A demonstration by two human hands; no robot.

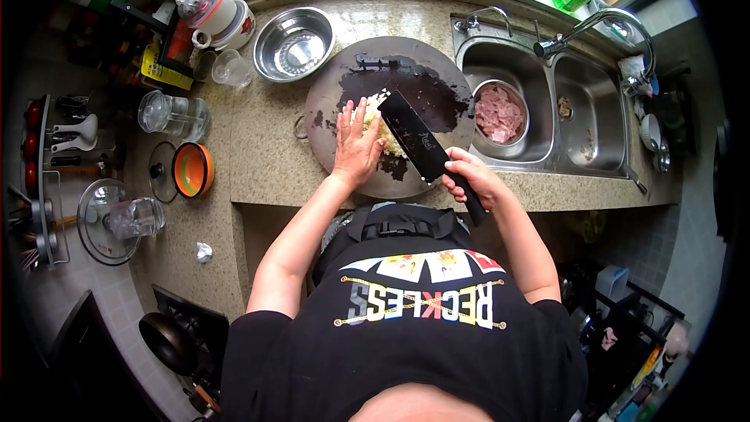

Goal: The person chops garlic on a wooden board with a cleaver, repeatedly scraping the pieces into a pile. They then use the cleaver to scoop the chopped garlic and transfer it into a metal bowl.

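A large round cutting board (344, 70) with dark wet patches lies on the counter. Near its middle is a pile of finely chopped pale food (396, 143). My left hand (358, 143) rests flat against the pile's left side, fingers stretched and slightly apart, holding nothing that I can see. My right hand (475, 180) is wrapped round the handle of a black cleaver (414, 137). The broad blade slants across the board along the right side of the pile, its far end close to my left fingertips. Small pale bits cling near the blade's edge.
An empty steel bowl (294, 44) stands behind the board at the left. A double sink (552, 101) is at the right, with a bowl of raw pink meat (499, 114) in its left basin. An orange bowl (192, 169), glass jars and lids are at the left.
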